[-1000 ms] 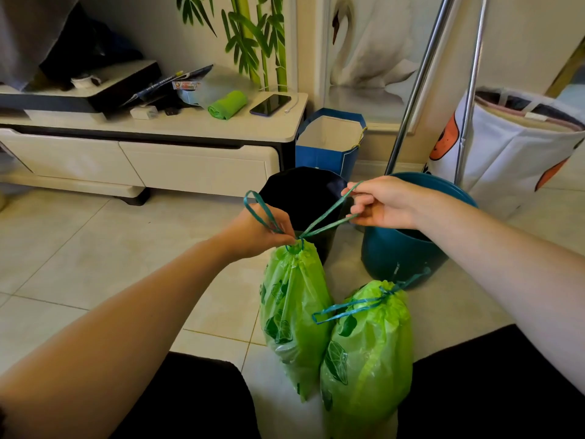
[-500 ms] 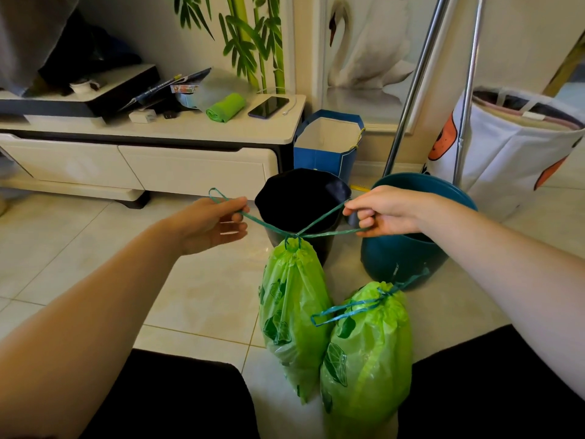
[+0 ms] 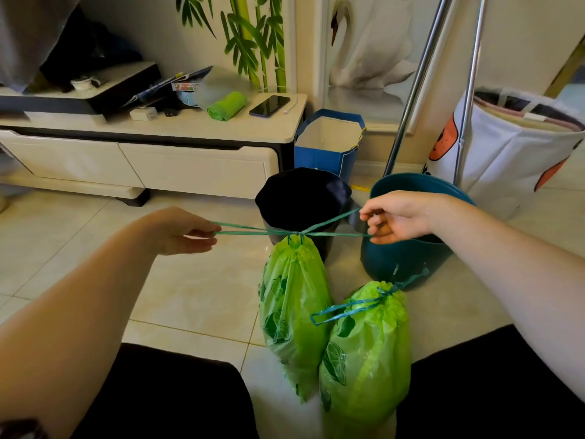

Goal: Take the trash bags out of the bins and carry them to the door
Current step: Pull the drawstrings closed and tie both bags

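Note:
Two full green trash bags stand on the tiled floor between my knees. The left bag (image 3: 292,308) has teal drawstrings (image 3: 253,231) stretched level out of its gathered neck. My left hand (image 3: 180,231) pinches the left loop and my right hand (image 3: 395,218) pinches the right loop, each pulled away from the neck. The right bag (image 3: 368,350) leans beside it, its drawstring tied and its loop hanging free. Behind them stand a black bin (image 3: 300,198) and a teal bin (image 3: 408,258).
A white TV cabinet (image 3: 152,153) lines the back left, with a phone (image 3: 269,105) and a green bag roll (image 3: 227,105) on top. A blue paper bag (image 3: 329,144), two slanted metal poles (image 3: 421,80) and a white laundry basket (image 3: 519,147) stand behind the bins.
My two hands have drawn apart, the left going left and down, and the drawstrings went from slack loops near the neck to a taut level line. The bag's neck has closed tighter.

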Demonstrator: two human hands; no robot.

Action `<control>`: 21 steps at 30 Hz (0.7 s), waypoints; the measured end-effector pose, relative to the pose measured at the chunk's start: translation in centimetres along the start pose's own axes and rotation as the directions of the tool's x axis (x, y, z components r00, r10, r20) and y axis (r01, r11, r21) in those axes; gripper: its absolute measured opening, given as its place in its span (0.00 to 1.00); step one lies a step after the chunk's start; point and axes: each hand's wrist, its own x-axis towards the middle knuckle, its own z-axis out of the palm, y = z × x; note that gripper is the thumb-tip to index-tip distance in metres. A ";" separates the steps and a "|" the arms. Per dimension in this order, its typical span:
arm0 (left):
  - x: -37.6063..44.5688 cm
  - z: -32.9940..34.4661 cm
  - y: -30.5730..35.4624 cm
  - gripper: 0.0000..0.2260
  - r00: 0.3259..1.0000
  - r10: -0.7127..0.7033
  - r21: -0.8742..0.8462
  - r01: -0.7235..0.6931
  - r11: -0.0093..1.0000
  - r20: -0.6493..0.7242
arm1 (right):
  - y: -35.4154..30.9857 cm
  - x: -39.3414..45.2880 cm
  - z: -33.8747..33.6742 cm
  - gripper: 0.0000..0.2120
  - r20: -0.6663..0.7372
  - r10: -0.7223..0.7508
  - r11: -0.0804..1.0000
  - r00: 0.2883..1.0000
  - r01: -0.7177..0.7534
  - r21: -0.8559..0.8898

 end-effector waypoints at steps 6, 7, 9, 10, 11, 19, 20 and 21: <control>-0.7 -0.8 -0.4 0.06 0.993 -0.110 0.000 0.110 0.994 -0.039 | 0.2 0.1 0.0 0.06 -0.031 0.004 1.000 1.000 -0.005 -0.021; -0.9 -0.8 -0.4 0.07 0.993 -0.113 -0.059 0.112 0.992 -0.020 | 0.4 0.1 0.2 0.07 -0.013 -0.005 1.000 1.000 0.005 0.015; -1.0 -1.0 -0.4 0.07 0.996 -0.087 -0.254 0.091 0.963 0.029 | 0.5 0.1 0.5 0.07 0.037 -0.060 0.992 0.998 0.055 0.109; -0.9 -1.0 -0.2 0.07 0.997 -0.058 -0.356 0.071 0.932 0.047 | 0.4 0.1 0.6 0.07 0.055 -0.102 0.981 0.993 0.092 0.168; -0.9 -0.9 0.2 0.05 0.998 -0.022 -0.445 0.048 0.894 0.064 | 0.1 -0.1 0.7 0.07 0.068 -0.147 0.965 0.987 0.128 0.231; -3.5 3.1 4.2 0.02 0.935 0.268 -0.642 -0.060 0.765 0.232 | -2.4 -3.1 3.5 0.12 0.121 -0.407 0.862 0.905 0.337 0.379; -3.8 3.8 4.5 0.04 0.919 0.285 -0.612 -0.064 0.788 0.272 | -2.4 -3.3 3.9 0.13 0.115 -0.428 0.865 0.896 0.369 0.341; -4.1 4.5 4.8 0.06 0.910 0.297 -0.575 -0.083 0.814 0.290 | -2.5 -3.5 4.3 0.14 0.104 -0.448 0.864 0.888 0.401 0.304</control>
